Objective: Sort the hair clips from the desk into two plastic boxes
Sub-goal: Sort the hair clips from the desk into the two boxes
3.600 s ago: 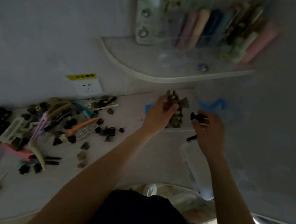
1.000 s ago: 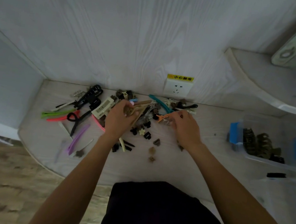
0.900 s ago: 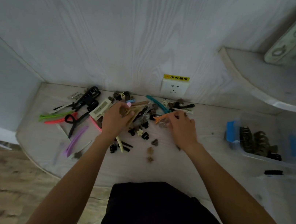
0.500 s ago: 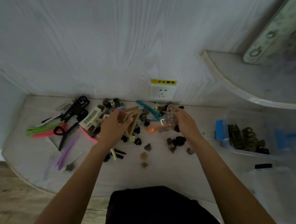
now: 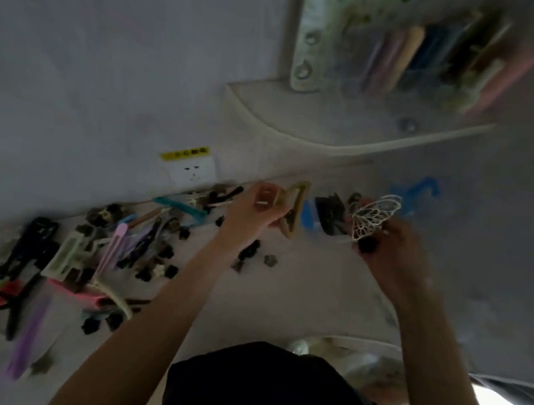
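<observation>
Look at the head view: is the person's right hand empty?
No, the right hand holds a white butterfly-shaped hair clip raised above the desk.

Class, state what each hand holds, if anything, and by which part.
Left hand grips the tan triangular clip by its left side. Right hand pinches the white butterfly clip at its lower edge.

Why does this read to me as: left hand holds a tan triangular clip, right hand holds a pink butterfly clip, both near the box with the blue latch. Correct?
Not quite. The butterfly clip in the right hand is white, not pink; the head view shows it. The left hand does hold the tan triangular clip, near the box with the blue latch.
</observation>
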